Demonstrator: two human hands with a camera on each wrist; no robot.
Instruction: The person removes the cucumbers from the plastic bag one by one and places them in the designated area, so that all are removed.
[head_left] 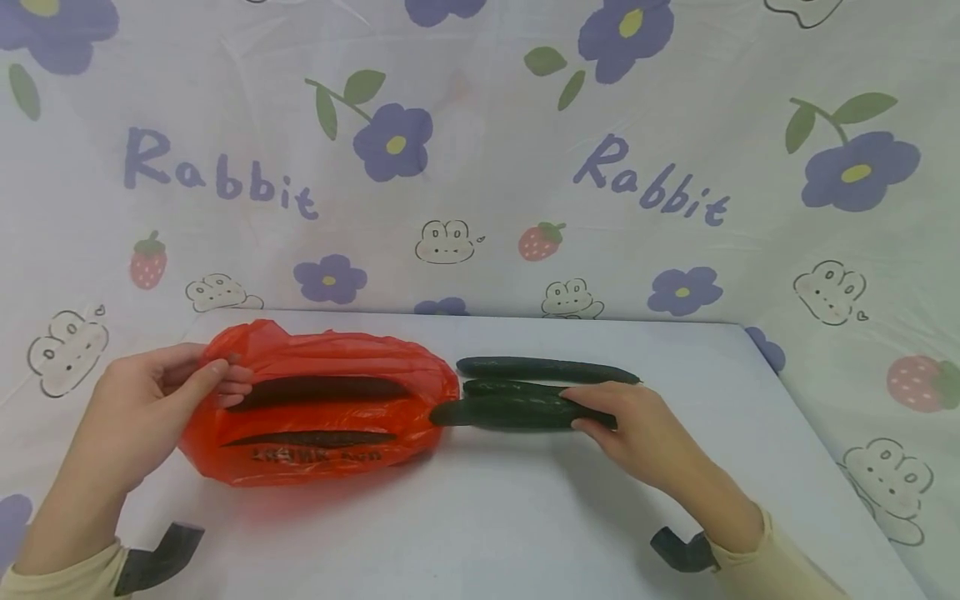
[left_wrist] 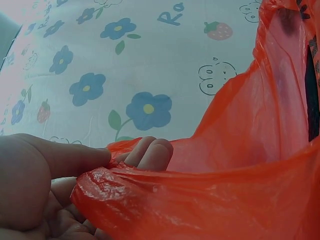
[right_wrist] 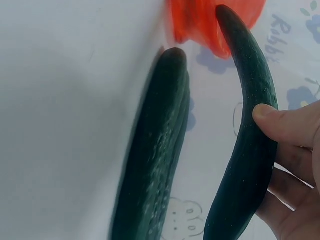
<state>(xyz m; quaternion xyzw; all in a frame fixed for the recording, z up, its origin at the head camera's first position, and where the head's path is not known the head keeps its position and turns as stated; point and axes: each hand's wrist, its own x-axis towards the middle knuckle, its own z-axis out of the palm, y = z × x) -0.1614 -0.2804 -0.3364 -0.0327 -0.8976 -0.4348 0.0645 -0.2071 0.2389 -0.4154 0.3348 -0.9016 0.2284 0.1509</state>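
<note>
My left hand [head_left: 161, 400] pinches the edge of a red plastic bag [head_left: 337, 354] at its left end. The left wrist view shows the thumb and fingers on the gathered film. Long dark shapes show in the bag; cannot tell if they lie inside or show through slits. My right hand [head_left: 637, 429] holds a dark green cucumber [right_wrist: 252, 90] between thumb and fingers. Its far tip is at the bag's right end, overlapping the film in the head view. Behind it, a second cucumber [head_left: 517, 387] and a third cucumber [head_left: 547, 368] lie side by side on the table.
The white table [head_left: 480, 525] carries everything. Behind it hangs a cloth [head_left: 480, 175] printed with flowers, rabbits and strawberries. A black piece [head_left: 161, 558] sits at the left cuff, and another black piece [head_left: 682, 550] at the right cuff.
</note>
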